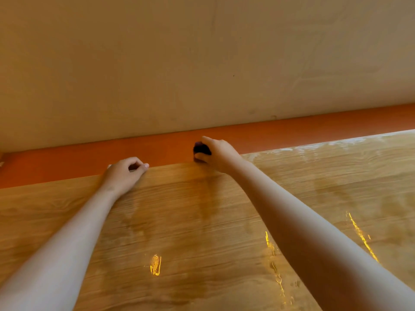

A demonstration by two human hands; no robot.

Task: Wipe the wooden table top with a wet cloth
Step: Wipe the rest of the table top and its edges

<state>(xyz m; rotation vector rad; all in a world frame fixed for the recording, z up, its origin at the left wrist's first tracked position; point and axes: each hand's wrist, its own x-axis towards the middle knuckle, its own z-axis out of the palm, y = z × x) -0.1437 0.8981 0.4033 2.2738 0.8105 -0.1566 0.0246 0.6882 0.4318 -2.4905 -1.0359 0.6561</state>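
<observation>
Cloth point(201, 149) bunched dark in right hand point(216, 154), fingers curled round it at table top's point(202, 221) far edge — left hand point(124, 175) curled nearby, grip unclear; middle and right streaked wet, left side seemingly dry, probably remaining.

wooden table top point(179, 232), grain running crosswise, streaked with wet patches point(206, 198) through middle and right. at the far edge, dark cloth point(201, 149) gripped by right hand point(219, 157); left hand point(125, 173) resting there, loosely curled.
</observation>
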